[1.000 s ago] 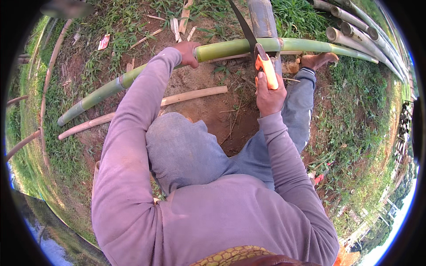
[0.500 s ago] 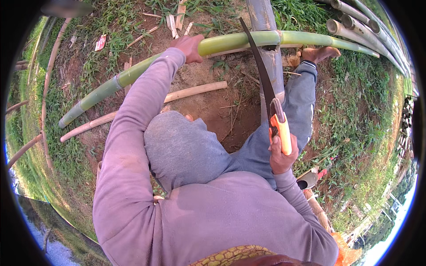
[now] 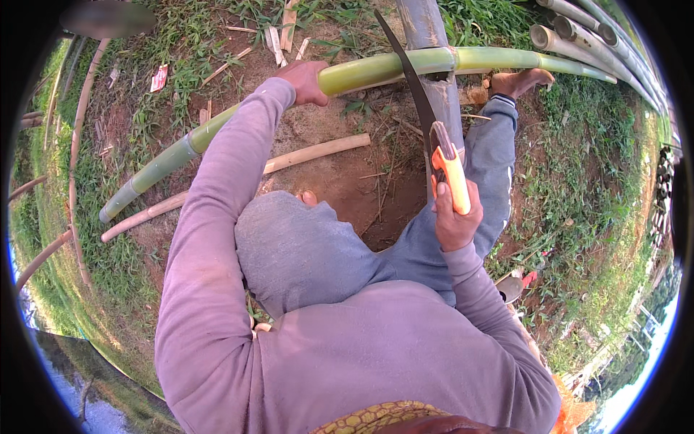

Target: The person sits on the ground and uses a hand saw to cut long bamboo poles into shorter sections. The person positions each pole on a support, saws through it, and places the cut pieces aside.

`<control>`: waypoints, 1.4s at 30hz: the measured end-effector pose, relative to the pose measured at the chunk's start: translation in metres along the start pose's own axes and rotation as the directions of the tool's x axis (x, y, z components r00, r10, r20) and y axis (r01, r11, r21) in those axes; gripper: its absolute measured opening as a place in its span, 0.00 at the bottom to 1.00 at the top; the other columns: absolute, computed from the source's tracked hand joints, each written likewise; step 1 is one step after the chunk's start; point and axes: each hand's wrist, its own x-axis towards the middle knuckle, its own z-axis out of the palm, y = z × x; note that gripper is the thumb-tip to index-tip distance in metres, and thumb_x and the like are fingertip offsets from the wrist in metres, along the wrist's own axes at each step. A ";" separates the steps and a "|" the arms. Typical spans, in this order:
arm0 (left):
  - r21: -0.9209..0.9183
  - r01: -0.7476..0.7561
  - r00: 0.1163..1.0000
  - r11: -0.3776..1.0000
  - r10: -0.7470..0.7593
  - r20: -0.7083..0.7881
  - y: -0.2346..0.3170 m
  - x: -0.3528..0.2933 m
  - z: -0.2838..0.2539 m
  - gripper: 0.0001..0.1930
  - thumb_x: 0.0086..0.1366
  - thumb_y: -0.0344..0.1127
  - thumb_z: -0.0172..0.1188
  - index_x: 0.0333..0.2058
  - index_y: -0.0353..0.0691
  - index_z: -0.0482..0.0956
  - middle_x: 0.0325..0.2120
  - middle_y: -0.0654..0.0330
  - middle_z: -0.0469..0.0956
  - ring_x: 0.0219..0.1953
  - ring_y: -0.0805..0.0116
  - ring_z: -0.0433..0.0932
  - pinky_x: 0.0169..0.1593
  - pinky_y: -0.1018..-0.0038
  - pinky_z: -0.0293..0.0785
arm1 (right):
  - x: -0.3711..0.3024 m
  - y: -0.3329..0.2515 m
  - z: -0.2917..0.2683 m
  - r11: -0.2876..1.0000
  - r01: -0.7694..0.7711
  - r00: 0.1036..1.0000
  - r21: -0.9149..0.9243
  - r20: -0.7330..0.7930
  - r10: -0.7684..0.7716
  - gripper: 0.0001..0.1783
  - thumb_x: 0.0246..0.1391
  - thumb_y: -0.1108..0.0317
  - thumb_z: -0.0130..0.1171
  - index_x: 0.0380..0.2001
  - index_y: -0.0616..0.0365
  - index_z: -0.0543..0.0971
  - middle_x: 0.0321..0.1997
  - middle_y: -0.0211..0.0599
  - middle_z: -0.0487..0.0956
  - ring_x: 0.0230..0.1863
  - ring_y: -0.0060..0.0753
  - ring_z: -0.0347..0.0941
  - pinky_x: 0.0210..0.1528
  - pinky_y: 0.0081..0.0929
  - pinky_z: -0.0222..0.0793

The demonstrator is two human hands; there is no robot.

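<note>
A long green bamboo pole (image 3: 365,73) stretches across the far side, resting on a thick grey bamboo log (image 3: 442,108). My left hand (image 3: 302,81) is closed round the green pole, left of the log. In my right hand (image 3: 458,215) is the orange handle of a hand saw (image 3: 452,178), its fingers wrapped round the grip. The dark, curved blade points away from me and lies across the green pole, just left of the log; whether its teeth are in the bamboo I cannot tell.
A cut pale bamboo length (image 3: 318,152) lies on the ground nearer me. Several bamboo poles (image 3: 578,45) are stacked at the far right. Wood scraps (image 3: 275,45) and a red-and-white packet (image 3: 159,78) lie in the grass. My bare foot (image 3: 522,82) is beside the log.
My right hand and the saw have moved away from me, the blade sliding farther across the green pole. The left hand keeps its hold, shifted very slightly.
</note>
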 end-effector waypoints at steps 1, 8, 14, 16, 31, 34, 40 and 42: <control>-0.034 -0.001 1.000 0.999 0.002 0.015 -0.003 0.001 0.001 0.31 0.46 0.44 0.75 0.52 0.46 0.82 0.45 0.50 0.88 0.47 0.46 0.86 0.54 0.54 0.80 | -0.018 -0.003 -0.013 0.999 0.024 1.000 -0.045 -0.002 -0.025 0.13 0.67 0.71 0.69 0.50 0.67 0.81 0.32 0.36 0.86 0.33 0.22 0.84 0.37 0.27 0.79; -0.081 -0.047 0.993 0.996 0.055 0.101 -0.005 0.022 -0.004 0.38 0.45 0.44 0.76 0.59 0.42 0.81 0.47 0.50 0.88 0.48 0.52 0.86 0.55 0.60 0.81 | 0.082 0.012 0.043 0.981 0.183 0.982 -0.064 -0.036 -0.186 0.10 0.65 0.70 0.72 0.41 0.63 0.81 0.27 0.31 0.82 0.25 0.22 0.77 0.30 0.29 0.74; -0.140 -0.046 0.984 0.989 0.069 0.164 -0.016 0.025 -0.002 0.42 0.44 0.44 0.78 0.61 0.41 0.81 0.48 0.49 0.87 0.50 0.54 0.86 0.58 0.62 0.80 | 0.053 0.011 0.036 0.991 0.135 0.990 0.002 -0.041 -0.135 0.11 0.65 0.71 0.71 0.47 0.64 0.83 0.35 0.35 0.85 0.32 0.22 0.79 0.37 0.27 0.76; -0.207 0.000 0.984 0.978 0.036 0.172 -0.020 0.018 -0.007 0.42 0.43 0.44 0.79 0.61 0.41 0.80 0.49 0.50 0.87 0.51 0.54 0.85 0.59 0.61 0.79 | 0.008 0.010 0.011 0.997 0.073 0.997 -0.021 -0.006 -0.073 0.12 0.65 0.73 0.70 0.48 0.66 0.82 0.37 0.37 0.86 0.33 0.24 0.81 0.38 0.27 0.77; 0.188 0.085 0.990 0.979 -0.061 -0.130 0.025 0.001 0.014 0.39 0.53 0.47 0.77 0.63 0.51 0.73 0.50 0.50 0.87 0.54 0.44 0.85 0.58 0.50 0.82 | -0.021 -0.014 -0.016 0.998 0.056 0.998 -0.012 -0.016 -0.056 0.11 0.67 0.72 0.69 0.47 0.67 0.82 0.32 0.36 0.86 0.29 0.23 0.81 0.34 0.26 0.77; 0.135 0.077 0.995 0.988 -0.068 -0.068 0.025 0.003 0.013 0.39 0.51 0.47 0.77 0.63 0.52 0.75 0.51 0.50 0.87 0.54 0.45 0.85 0.58 0.52 0.82 | 0.048 -0.005 0.028 0.996 0.053 0.998 0.072 -0.038 -0.050 0.09 0.66 0.71 0.71 0.42 0.65 0.82 0.27 0.32 0.82 0.26 0.19 0.77 0.31 0.27 0.75; 0.101 0.039 0.998 0.994 -0.033 -0.060 0.027 -0.004 0.004 0.35 0.49 0.44 0.75 0.59 0.50 0.79 0.49 0.51 0.88 0.53 0.46 0.86 0.58 0.53 0.82 | 0.066 0.014 0.046 0.991 0.122 0.991 0.055 -0.062 -0.118 0.12 0.65 0.70 0.72 0.46 0.64 0.83 0.34 0.34 0.83 0.33 0.22 0.78 0.38 0.26 0.76; 0.084 0.053 0.999 0.995 -0.052 -0.008 0.034 0.000 -0.003 0.35 0.49 0.44 0.75 0.59 0.50 0.80 0.49 0.51 0.88 0.53 0.46 0.86 0.58 0.53 0.82 | 0.066 0.014 0.045 0.993 0.111 0.992 0.045 -0.061 -0.108 0.12 0.65 0.70 0.72 0.47 0.64 0.83 0.35 0.34 0.84 0.33 0.22 0.78 0.38 0.27 0.76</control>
